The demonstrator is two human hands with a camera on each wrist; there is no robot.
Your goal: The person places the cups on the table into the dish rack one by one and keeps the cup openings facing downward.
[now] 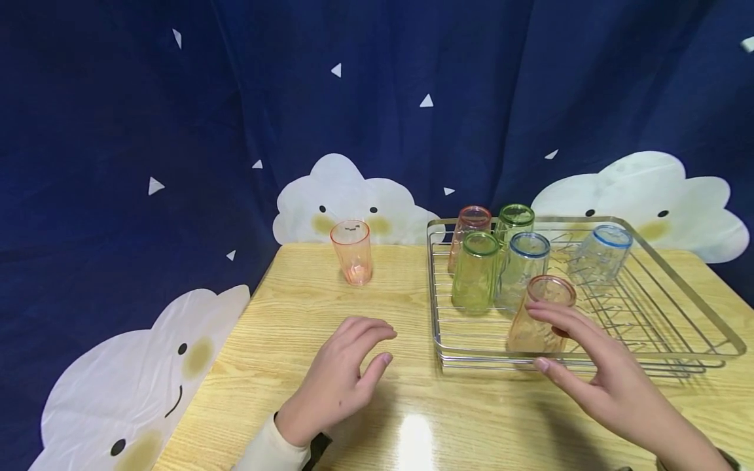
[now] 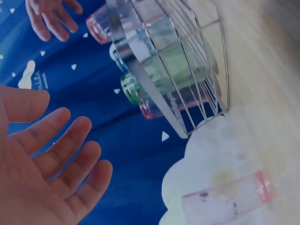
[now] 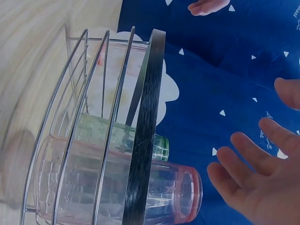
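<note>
My right hand (image 1: 612, 379) is by the front of a wire dish rack (image 1: 665, 261), its fingers slightly bent around air. Close to its fingertips stands a pink-orange glass (image 1: 536, 327), upside down inside the rack; the right wrist view shows a gap between hand and glass (image 3: 187, 194). My left hand (image 1: 336, 373) hovers over the table left of the rack, palm facing inward, fingers (image 2: 65, 154) loosely extended and holding nothing. Beyond it, a pink glass (image 1: 353, 258) stands upright on the table, mouth up.
Inside the rack, upside down, are a front green glass (image 1: 474, 281), a back green glass (image 1: 518, 216), a red-based glass (image 1: 471, 219) and a blue-based glass (image 1: 524, 268). Another blue-based glass (image 1: 601, 255) leans at the right. A dark blue curtain (image 1: 377, 98) hangs behind the wooden table (image 1: 283, 327).
</note>
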